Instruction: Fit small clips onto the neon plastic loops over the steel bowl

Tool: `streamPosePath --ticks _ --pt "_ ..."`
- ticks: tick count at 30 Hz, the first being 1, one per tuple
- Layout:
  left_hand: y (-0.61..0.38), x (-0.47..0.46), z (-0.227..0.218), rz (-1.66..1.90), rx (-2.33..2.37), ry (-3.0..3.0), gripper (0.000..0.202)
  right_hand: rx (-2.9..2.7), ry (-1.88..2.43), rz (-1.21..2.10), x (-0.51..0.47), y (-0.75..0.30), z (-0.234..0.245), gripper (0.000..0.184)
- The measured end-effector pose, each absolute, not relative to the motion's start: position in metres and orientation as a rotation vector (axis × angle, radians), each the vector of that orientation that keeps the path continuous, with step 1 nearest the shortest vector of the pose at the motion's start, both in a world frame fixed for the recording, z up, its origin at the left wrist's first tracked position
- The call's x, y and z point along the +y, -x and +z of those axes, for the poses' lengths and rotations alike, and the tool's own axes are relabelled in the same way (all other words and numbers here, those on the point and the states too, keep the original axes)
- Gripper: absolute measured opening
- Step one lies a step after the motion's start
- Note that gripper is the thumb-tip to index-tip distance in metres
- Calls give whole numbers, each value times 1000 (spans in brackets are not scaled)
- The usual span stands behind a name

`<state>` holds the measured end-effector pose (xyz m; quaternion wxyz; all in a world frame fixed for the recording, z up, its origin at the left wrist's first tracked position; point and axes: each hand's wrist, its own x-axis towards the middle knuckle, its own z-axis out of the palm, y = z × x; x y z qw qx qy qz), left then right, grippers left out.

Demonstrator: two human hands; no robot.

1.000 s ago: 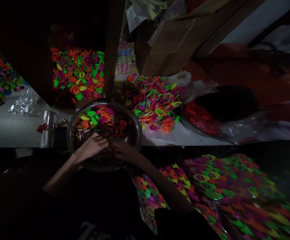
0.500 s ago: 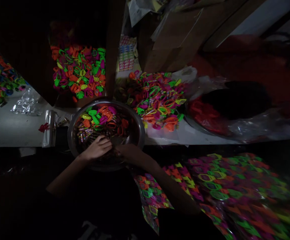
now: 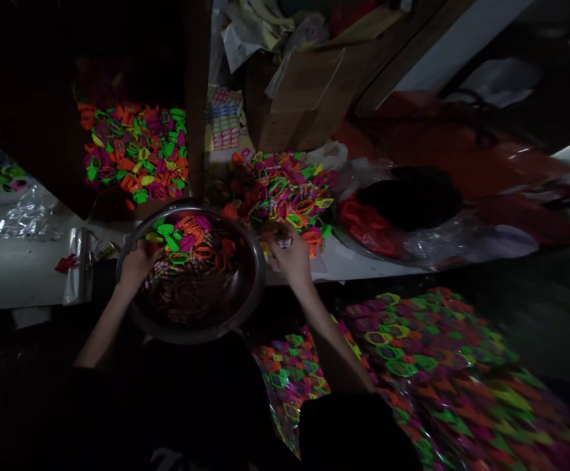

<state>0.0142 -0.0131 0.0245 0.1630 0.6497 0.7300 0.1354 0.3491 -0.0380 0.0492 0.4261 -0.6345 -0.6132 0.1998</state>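
The left hand (image 3: 137,261) curls over the left rim of the metal bowl (image 3: 194,335), fingers closed on it, beside the bright plastic rings (image 3: 186,239) heaped in the bowl's far half. The right hand (image 3: 290,256) is just outside the right rim, fingertips pinched on a small piece (image 3: 283,243) too dim to identify, at the near edge of a ring pile (image 3: 285,190) on the white table (image 3: 14,281).

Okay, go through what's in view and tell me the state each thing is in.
Bowl, rings heaped at its far side.
Left hand, on the rings at the bowl's left rim.
Right hand, outside the bowl, at the table pile.
Box, seems open.
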Motion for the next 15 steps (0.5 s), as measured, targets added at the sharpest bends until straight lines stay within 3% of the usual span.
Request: streamPosePath --ticks 3,8,15 --pt "-17 6 18 54 2220 -1864 50 -1495 1548 519 -39 -338 39 35" --pt "-20 10 17 -19 2185 -1796 49 -1689 1599 661 -57 -313 22 33" --pt "-23 -27 34 346 2102 -2048 41 -1845 1355 780 -72 -299 25 25"
